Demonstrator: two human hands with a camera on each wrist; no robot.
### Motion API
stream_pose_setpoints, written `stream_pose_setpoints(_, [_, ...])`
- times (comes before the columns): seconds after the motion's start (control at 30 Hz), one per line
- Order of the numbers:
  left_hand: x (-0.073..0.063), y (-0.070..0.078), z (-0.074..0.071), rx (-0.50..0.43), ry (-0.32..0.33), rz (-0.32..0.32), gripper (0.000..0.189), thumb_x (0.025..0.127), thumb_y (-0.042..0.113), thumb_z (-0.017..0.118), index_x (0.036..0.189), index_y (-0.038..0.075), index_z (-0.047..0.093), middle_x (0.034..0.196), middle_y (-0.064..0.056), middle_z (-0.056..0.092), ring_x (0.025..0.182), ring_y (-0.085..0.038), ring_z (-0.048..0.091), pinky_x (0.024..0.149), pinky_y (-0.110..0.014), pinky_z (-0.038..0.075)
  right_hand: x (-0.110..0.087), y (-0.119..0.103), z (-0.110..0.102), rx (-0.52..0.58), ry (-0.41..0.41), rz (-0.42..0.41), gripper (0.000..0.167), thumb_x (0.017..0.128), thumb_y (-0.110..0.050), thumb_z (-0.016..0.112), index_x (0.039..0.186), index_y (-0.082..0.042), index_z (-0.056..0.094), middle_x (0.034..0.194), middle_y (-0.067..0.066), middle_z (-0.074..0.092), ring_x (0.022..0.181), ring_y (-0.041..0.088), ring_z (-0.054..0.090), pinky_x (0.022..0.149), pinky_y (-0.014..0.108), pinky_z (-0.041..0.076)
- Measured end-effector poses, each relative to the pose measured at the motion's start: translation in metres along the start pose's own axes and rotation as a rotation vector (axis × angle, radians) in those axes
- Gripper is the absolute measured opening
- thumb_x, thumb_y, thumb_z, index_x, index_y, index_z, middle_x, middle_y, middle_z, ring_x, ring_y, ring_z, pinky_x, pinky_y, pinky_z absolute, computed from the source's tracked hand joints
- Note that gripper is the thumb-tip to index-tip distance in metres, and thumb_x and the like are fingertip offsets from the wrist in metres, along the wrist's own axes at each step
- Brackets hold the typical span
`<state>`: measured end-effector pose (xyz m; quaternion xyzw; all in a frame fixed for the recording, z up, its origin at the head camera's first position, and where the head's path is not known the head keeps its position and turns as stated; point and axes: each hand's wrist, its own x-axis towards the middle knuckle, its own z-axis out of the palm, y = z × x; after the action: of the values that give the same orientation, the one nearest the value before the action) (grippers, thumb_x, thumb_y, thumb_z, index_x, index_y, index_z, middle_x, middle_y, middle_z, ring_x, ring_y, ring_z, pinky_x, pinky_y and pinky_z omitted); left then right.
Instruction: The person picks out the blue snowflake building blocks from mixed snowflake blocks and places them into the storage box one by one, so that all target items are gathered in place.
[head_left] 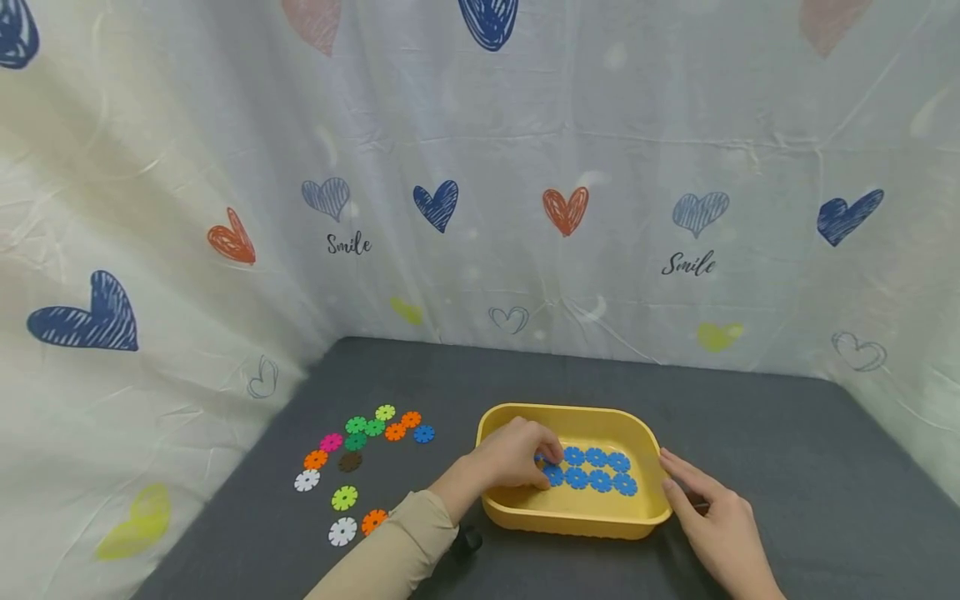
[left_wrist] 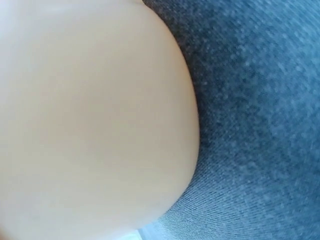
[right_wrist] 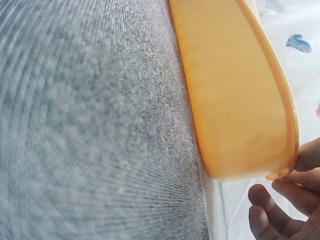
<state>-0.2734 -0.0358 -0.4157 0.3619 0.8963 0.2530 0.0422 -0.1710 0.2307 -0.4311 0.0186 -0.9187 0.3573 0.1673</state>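
A yellow plastic tray (head_left: 570,521) stands on the dark cloth in the head view. In it lie two rows of notched blue discs (head_left: 600,480), flat on the bottom. My left hand (head_left: 517,454) reaches over the tray's left side, its curled fingers and thumb around a blue disc at the left end of the rows, partly hidden by the fingers. Skin fills much of the left wrist view, so the fingertips are out of sight there. At the tray's right end my right hand (head_left: 716,521) pinches the rim; the right wrist view shows thumb and fingers at the rim's corner (right_wrist: 280,175).
Left of the tray lie loose discs in several colours, among them a white disc (head_left: 342,532), a pink disc (head_left: 332,442) and a brown disc (head_left: 350,462). A small black object (head_left: 468,540) sits under the left forearm. A heart-patterned curtain (head_left: 510,250) borders the table.
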Motion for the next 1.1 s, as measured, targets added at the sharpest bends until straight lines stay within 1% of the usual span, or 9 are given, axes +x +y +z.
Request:
stream_pose_setpoints(0.17, [-0.001,-0.001,0.0,0.007,0.008,0.02,0.03,0.073,0.01,0.089,0.1,0.013,0.075,0.092,0.009,0.071,0.087,-0.003,0.065,0.074,-0.015,0.048,0.0,0.0,0.0,-0.009,-0.003,0.001,0.041,0.1,-0.035,0.059,0.135,-0.014,0.062,0.138,0.005,0.056,0.108,0.028,0.062,0.069,0.023,0.052])
stream_pose_setpoints(0.33, [-0.002,-0.001,-0.003,-0.048,0.027,0.033,0.029,0.074,0.009,0.088,0.1,0.012,0.075,0.092,0.01,0.07,0.089,-0.005,0.065,0.077,-0.017,0.048,0.0,0.001,0.001,-0.017,0.005,0.006,0.041,0.1,-0.035,0.059,0.135,-0.015,0.063,0.137,0.005,0.056,0.109,0.028,0.062,0.069,0.023,0.052])
stream_pose_setpoints(0.47, [-0.005,0.0,-0.007,-0.093,0.042,0.06,0.028,0.076,0.009,0.087,0.102,0.01,0.075,0.094,0.01,0.07,0.092,-0.006,0.065,0.082,-0.018,0.049,0.0,0.0,0.001,-0.01,-0.004,0.013,0.041,0.1,-0.034,0.059,0.136,-0.013,0.062,0.138,0.007,0.056,0.111,0.03,0.062,0.069,0.023,0.052])
stream_pose_setpoints(0.6, [-0.011,0.0,-0.012,-0.125,0.083,0.086,0.026,0.078,0.009,0.085,0.101,0.008,0.074,0.093,0.007,0.07,0.091,-0.009,0.066,0.084,-0.022,0.05,0.001,-0.001,0.001,-0.016,-0.004,0.013,0.04,0.1,-0.032,0.06,0.136,-0.013,0.062,0.138,0.008,0.056,0.11,0.031,0.062,0.069,0.023,0.052])
stream_pose_setpoints(0.73, [-0.02,-0.002,-0.016,-0.151,0.138,0.071,0.024,0.081,0.012,0.082,0.103,0.009,0.074,0.094,0.006,0.07,0.092,-0.011,0.065,0.084,-0.028,0.051,-0.001,0.0,0.001,-0.023,-0.002,0.021,0.04,0.1,-0.031,0.06,0.135,-0.013,0.062,0.138,0.007,0.056,0.109,0.03,0.063,0.068,0.023,0.052])
stream_pose_setpoints(0.8, [-0.026,-0.004,-0.019,-0.167,0.179,0.053,0.022,0.084,0.015,0.081,0.105,0.012,0.073,0.096,0.008,0.069,0.094,-0.013,0.064,0.085,-0.031,0.051,-0.001,0.001,0.002,-0.025,0.003,0.022,0.039,0.1,-0.031,0.06,0.135,-0.014,0.063,0.137,0.006,0.056,0.108,0.029,0.063,0.068,0.023,0.052])
stream_pose_setpoints(0.87, [-0.033,-0.006,-0.023,-0.188,0.245,0.037,0.021,0.086,0.017,0.079,0.106,0.015,0.073,0.098,0.008,0.069,0.095,-0.016,0.062,0.083,-0.034,0.051,-0.001,0.001,0.002,-0.026,0.012,0.015,0.039,0.1,-0.031,0.061,0.134,-0.014,0.063,0.137,0.005,0.057,0.107,0.027,0.063,0.068,0.023,0.052])
stream_pose_setpoints(0.97, [-0.045,-0.013,-0.032,-0.235,0.381,0.012,0.018,0.088,0.018,0.077,0.106,0.018,0.073,0.1,0.005,0.07,0.094,-0.021,0.061,0.078,-0.036,0.051,-0.001,0.001,0.002,-0.019,0.022,-0.003,0.038,0.099,-0.032,0.061,0.134,-0.015,0.064,0.136,0.003,0.058,0.103,0.022,0.064,0.067,0.023,0.052])
stream_pose_setpoints(1.1, [-0.064,-0.033,-0.044,-0.281,0.549,-0.06,0.022,0.087,0.016,0.078,0.108,0.017,0.072,0.101,0.004,0.07,0.092,-0.022,0.061,0.074,-0.034,0.051,0.0,0.002,0.002,-0.007,0.019,-0.015,0.038,0.1,-0.032,0.06,0.134,-0.015,0.064,0.136,0.002,0.058,0.103,0.02,0.064,0.068,0.023,0.053])
